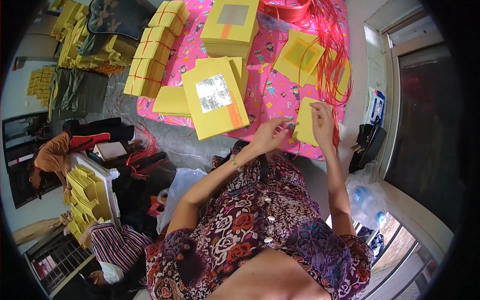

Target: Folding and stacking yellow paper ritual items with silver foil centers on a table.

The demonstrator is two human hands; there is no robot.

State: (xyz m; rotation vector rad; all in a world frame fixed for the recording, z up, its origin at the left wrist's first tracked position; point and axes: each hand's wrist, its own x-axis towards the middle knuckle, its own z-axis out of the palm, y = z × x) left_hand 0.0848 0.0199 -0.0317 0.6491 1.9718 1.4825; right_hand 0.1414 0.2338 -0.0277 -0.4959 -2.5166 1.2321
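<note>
My left hand (271, 135) is at the table's near edge, fingers apart and slightly bent, with nothing in it. My right hand (324, 122) lies over the right side of a small yellow paper stack (304, 121), its fingers stretched loosely; whether it presses on the paper is hard to tell. Left of my hands, a yellow paper stack (192, 86) has a silver square and an orange smear on its top sheet. Yellow sheets with an orange-edged square (298, 54) lie beyond my right hand.
Red plastic strings (327, 30) trail down the table's right side. A tall yellow stack (227, 40) and red-tied bundles (150, 57) stand on the pink patterned tablecloth (267, 95). At left, people work beside a white table with yellow paper (92, 197). A window (420, 110) is on the right.
</note>
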